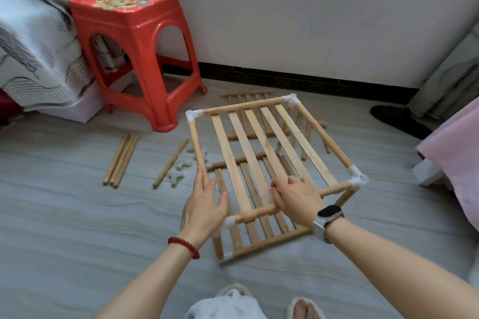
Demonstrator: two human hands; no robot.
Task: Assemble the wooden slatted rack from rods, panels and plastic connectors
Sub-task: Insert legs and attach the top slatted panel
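A two-tier wooden slatted rack (261, 142) stands on the floor, its rods joined by white plastic connectors (359, 179) at the corners. My right hand (298, 199) is shut on the near top rod. My left hand (204, 204) lies flat with fingers apart against the left side rod near the front-left corner connector (229, 220). A lower slatted panel (248, 230) rests on the floor under the top one. Loose rods (120, 160) and spare white connectors (181, 167) lie to the left. Another slatted panel (246, 97) lies behind the rack.
A red plastic stool (134, 57) stands at the back left beside draped bedding (33, 41). The wall with a dark skirting runs behind. Pink fabric (456, 163) and a dark shoe (394, 116) are at the right. My slippered feet (303, 308) show at the bottom.
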